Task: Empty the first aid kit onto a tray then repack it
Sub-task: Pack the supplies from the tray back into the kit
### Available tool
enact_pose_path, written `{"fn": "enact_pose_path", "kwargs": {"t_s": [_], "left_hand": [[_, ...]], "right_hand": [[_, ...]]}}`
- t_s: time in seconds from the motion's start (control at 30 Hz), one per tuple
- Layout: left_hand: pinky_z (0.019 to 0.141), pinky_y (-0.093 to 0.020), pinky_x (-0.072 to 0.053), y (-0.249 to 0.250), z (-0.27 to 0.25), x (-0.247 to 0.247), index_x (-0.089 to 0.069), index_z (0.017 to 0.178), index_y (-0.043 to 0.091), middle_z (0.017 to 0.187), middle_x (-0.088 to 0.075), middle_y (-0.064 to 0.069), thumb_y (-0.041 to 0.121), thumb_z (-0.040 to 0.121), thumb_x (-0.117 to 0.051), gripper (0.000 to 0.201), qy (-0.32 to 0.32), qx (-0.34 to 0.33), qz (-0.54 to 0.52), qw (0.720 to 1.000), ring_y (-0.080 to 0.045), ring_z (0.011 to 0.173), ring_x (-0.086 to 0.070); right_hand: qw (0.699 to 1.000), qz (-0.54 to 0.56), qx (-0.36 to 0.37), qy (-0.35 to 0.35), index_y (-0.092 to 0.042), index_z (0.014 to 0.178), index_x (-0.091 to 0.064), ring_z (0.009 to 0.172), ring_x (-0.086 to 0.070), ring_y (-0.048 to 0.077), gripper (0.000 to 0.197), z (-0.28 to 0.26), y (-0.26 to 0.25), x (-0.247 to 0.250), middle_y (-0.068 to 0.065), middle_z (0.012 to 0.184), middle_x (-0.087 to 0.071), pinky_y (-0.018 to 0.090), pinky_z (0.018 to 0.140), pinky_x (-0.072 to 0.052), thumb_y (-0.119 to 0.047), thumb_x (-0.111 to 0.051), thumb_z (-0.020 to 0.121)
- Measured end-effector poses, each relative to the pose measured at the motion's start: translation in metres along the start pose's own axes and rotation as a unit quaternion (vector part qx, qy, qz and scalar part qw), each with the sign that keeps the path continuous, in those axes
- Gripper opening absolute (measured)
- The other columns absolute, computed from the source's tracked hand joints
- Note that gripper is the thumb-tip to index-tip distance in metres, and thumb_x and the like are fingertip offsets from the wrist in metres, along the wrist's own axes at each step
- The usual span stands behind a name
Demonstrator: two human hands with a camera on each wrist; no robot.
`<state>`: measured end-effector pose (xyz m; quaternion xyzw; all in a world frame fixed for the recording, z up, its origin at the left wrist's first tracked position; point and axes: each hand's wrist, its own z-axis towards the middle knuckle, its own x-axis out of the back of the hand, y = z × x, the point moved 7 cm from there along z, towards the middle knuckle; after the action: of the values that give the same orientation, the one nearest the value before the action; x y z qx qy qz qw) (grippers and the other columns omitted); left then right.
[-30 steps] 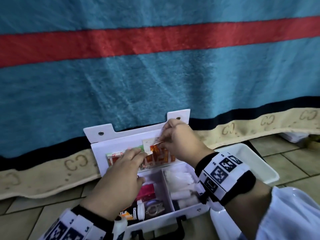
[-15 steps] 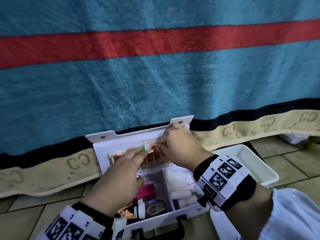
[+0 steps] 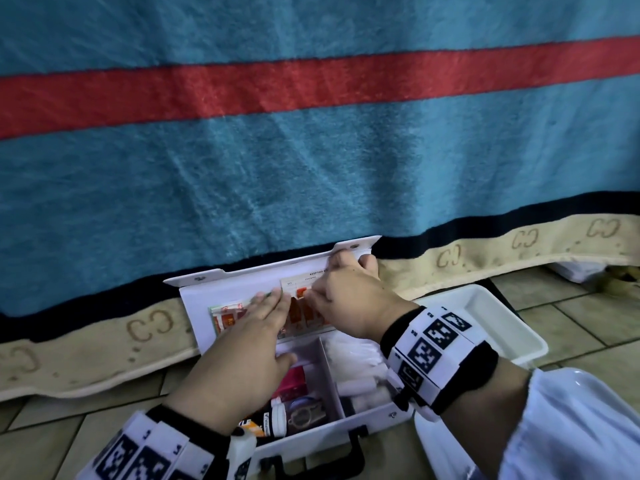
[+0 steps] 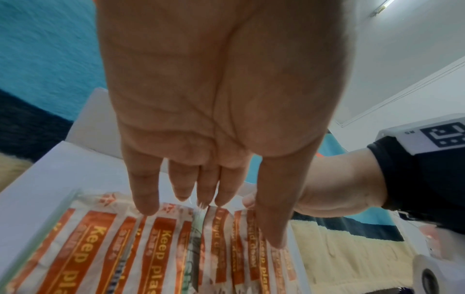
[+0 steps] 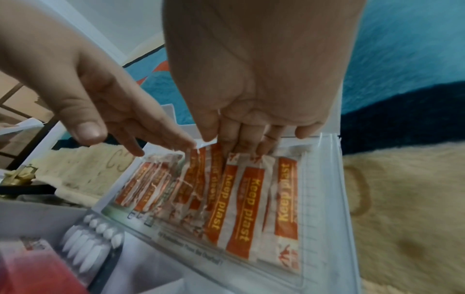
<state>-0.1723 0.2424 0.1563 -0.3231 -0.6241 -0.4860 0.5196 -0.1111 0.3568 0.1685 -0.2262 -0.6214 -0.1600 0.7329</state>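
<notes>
The left hand [image 3: 242,355] is held flat, its fingers [image 4: 146,201] straight and resting on the clear pocket inside the lid, so that the pocket is steadied rather than gripped. The right hand [image 3: 349,303] is bent at the pocket's top edge; its fingertips [image 5: 226,143] are dipped among the tops of the plasters [image 5: 234,199], and a small white corner appears to be pinched between thumb and forefinger, though whether it is a plaster wrapper or the pocket's edge cannot be told. The first aid kit [image 3: 367,420] is set open on the tiled floor [image 3: 52,441], its lid [image 3: 242,278] propped against a blue blanket [image 3: 311,174]. Its compartments are seen full: a pink box, small bottles, scissors and white rolls. The white tray [image 3: 498,317] is placed just beside the kit on the right, and nothing is seen on the part of it in view. The emptying is judged barely begun; every item is left to be moved out, and the repacking follows after.
</notes>
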Motion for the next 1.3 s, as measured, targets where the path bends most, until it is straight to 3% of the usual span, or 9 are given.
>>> {"fn": "enact_pose_path", "kwargs": {"t_s": [0.2,0.33,0.5,0.6,0.7,0.77,0.83,1.07,1.3], "left_hand": [[0.119,-0.026,-0.005,0.001,-0.003,0.003,0.008,0.149,0.030,0.154,0.020,0.016,0.037,0.093,-0.051,0.081,0.001,-0.003,-0.009,1.000,-0.003,0.143,0.013],[0.120,-0.028,-0.008,0.013,-0.011,-0.001,-0.001,0.150,0.031,0.147,0.023,0.020,0.035,0.094,-0.050,0.075,0.003,-0.019,-0.013,1.000,-0.004,0.144,0.011],[0.110,-0.023,-0.029,0.047,-0.024,-0.033,-0.036,0.140,0.035,0.151,-0.030,0.015,0.039,0.093,-0.049,0.050,-0.064,-0.072,-0.013,0.995,-0.007,0.134,-0.036],[0.096,-0.029,-0.043,0.065,-0.029,-0.048,-0.055,0.120,0.031,0.124,-0.054,0.009,0.039,0.093,-0.049,0.029,-0.110,-0.102,0.010,0.989,-0.012,0.113,-0.053],[0.084,-0.030,-0.046,0.075,-0.029,-0.061,-0.061,0.106,0.025,0.105,-0.059,0.007,0.036,0.092,-0.049,0.021,-0.133,-0.113,0.037,0.984,-0.013,0.099,-0.057],[0.074,-0.029,-0.045,0.080,-0.028,-0.068,-0.061,0.093,0.021,0.093,-0.061,0.003,0.034,0.092,-0.047,0.019,-0.137,-0.122,0.060,0.981,-0.016,0.087,-0.058],[0.065,-0.030,-0.039,0.083,-0.028,-0.072,-0.051,0.071,0.017,0.073,-0.051,-0.004,0.034,0.092,-0.047,0.027,-0.129,-0.131,0.094,0.978,-0.018,0.074,-0.052],[0.068,-0.029,-0.045,0.087,-0.029,-0.074,-0.050,0.069,0.016,0.064,-0.044,-0.005,0.043,0.088,-0.049,0.032,-0.117,-0.119,0.120,0.979,-0.017,0.072,-0.052],[0.070,-0.029,-0.046,0.089,-0.033,-0.073,-0.049,0.071,0.018,0.071,-0.046,-0.003,0.049,0.087,-0.048,0.035,-0.109,-0.116,0.145,0.977,-0.018,0.076,-0.052]], "right_hand": [[0.984,0.101,0.029,0.144,-0.017,0.089,-0.072,0.099,-0.058,0.017,0.026,-0.017,0.012,0.041,-0.002,0.095,-0.070,0.030,0.089,-0.032,-0.030,-0.049,0.093],[0.939,0.272,-0.053,0.204,-0.018,0.084,-0.076,0.074,-0.065,0.012,0.015,-0.058,0.058,0.077,0.000,0.081,-0.074,0.024,0.071,-0.050,-0.026,-0.064,0.086],[0.919,0.241,-0.169,0.262,-0.017,0.077,-0.076,0.057,-0.055,0.004,0.015,-0.128,0.123,0.086,0.000,0.070,-0.072,0.012,0.054,-0.038,-0.025,-0.065,0.085],[0.936,0.145,-0.248,0.203,-0.014,0.071,-0.072,0.056,-0.057,0.015,0.022,-0.168,0.155,0.060,0.004,0.063,-0.067,0.025,0.052,-0.041,-0.028,-0.063,0.085],[0.954,0.079,-0.289,0.034,-0.023,0.070,-0.065,0.059,-0.053,0.008,0.018,-0.201,0.171,0.020,-0.008,0.065,-0.059,0.015,0.050,-0.035,-0.029,-0.061,0.086],[0.952,0.036,-0.294,-0.082,-0.034,0.084,-0.067,0.082,-0.059,0.011,0.007,-0.221,0.174,-0.007,-0.008,0.087,-0.064,0.014,0.057,-0.034,-0.034,-0.060,0.087],[0.941,0.012,-0.303,-0.151,-0.031,0.113,-0.064,0.106,-0.057,0.011,0.027,-0.238,0.178,-0.032,-0.008,0.115,-0.064,0.015,0.072,-0.033,-0.038,-0.058,0.087],[0.936,-0.032,-0.305,-0.174,-0.015,0.122,-0.059,0.111,-0.057,0.019,0.037,-0.234,0.164,-0.049,0.004,0.121,-0.063,0.025,0.089,-0.040,-0.035,-0.049,0.092],[0.919,-0.069,-0.331,-0.203,-0.013,0.096,-0.058,0.095,-0.062,0.024,0.017,-0.217,0.166,-0.060,0.009,0.106,-0.066,0.027,0.068,-0.040,-0.024,-0.055,0.084]]}}
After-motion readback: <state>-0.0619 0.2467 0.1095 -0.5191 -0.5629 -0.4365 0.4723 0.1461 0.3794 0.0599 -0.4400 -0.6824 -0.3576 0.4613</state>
